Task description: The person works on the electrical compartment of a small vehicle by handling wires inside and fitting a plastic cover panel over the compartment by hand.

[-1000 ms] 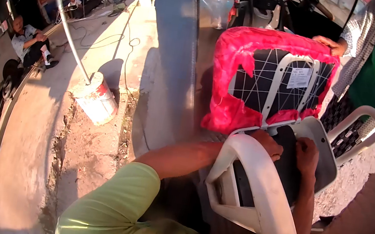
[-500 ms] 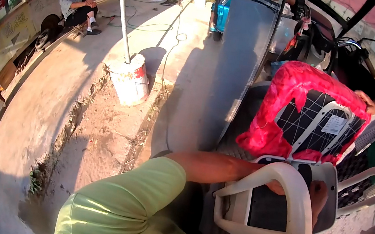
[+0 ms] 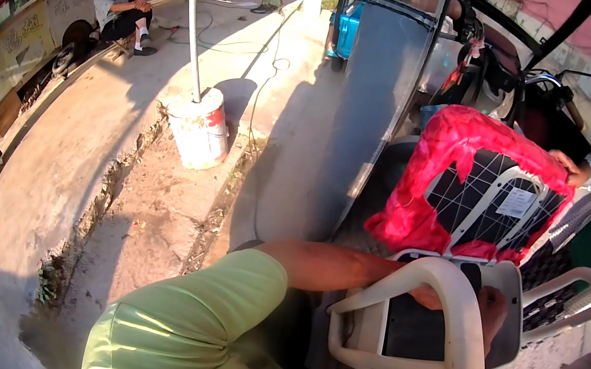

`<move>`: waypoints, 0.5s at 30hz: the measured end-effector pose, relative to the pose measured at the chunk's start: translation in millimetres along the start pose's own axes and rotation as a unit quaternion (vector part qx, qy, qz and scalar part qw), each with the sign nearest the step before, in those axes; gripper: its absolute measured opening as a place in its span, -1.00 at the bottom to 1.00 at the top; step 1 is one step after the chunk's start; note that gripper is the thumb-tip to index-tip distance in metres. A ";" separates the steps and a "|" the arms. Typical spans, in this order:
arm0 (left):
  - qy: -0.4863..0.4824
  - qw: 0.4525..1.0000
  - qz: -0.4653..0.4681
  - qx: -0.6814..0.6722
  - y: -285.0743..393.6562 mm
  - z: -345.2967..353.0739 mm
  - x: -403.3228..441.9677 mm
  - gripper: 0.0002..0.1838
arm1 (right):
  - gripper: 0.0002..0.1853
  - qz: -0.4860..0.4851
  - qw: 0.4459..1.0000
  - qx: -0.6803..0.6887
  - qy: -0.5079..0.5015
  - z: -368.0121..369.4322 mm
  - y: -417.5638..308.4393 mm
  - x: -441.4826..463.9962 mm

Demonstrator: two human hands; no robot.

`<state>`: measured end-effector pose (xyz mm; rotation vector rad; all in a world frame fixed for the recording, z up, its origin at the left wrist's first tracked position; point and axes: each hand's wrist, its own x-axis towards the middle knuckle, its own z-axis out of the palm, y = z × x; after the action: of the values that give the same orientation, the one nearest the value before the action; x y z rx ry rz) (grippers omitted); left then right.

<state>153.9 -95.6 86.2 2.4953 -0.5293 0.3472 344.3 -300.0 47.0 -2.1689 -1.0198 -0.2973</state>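
Note:
My left hand (image 3: 428, 297) reaches behind the curved white armrest (image 3: 471, 320), its fingers bent together over a dark panel (image 3: 408, 330) in the seat base. What it grips is too small to make out, and the armrest hides part of it. Close by on the right, my right hand (image 3: 492, 312) is closed at the panel's edge, with anything in its fingers hidden. Above both hands, the seat (image 3: 484, 187) is tipped up, showing its underside with white cords, a label and a red plush cover. Another person's hand (image 3: 572, 168) holds its upper right corner.
A second white armrest (image 3: 577, 287) stands at the right. Left of the seat is a grey vehicle panel (image 3: 376, 112), with handlebars (image 3: 548, 78) ahead. A bucket (image 3: 198, 129) with an upright pole stands on the concrete. A person (image 3: 126, 7) sits further back; cables cross the ground.
The whole view has shifted slightly. My hands stay at the dark panel with small finger movements, and the other person's hand still holds the tipped seat.

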 end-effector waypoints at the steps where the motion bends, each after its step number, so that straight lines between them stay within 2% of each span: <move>1: -0.001 1.000 -0.003 -0.006 0.2 -1.2 0.1 -0.83 | -0.81 -0.002 1.000 0.009 0.007 0.1 -0.9 0.0; 8: 0.029 0.999 0.015 -0.028 -6.9 4.8 -0.3 -0.81 | -0.84 0.004 1.000 0.022 -0.019 -0.3 4.3 0.3; 11: 0.004 0.996 0.030 -0.082 -1.5 -11.3 -4.5 -0.80 | -0.84 -0.004 1.000 0.003 -0.016 0.5 0.7 -0.4; 15: -0.038 0.999 -0.008 -0.038 3.3 -10.1 1.0 -0.78 | -0.81 -0.001 1.000 -0.021 -0.003 1.3 -4.8 -3.0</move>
<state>152.0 -92.6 96.3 2.4459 -0.5422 0.2230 338.6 -298.8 47.1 -2.2077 -1.0273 -0.3173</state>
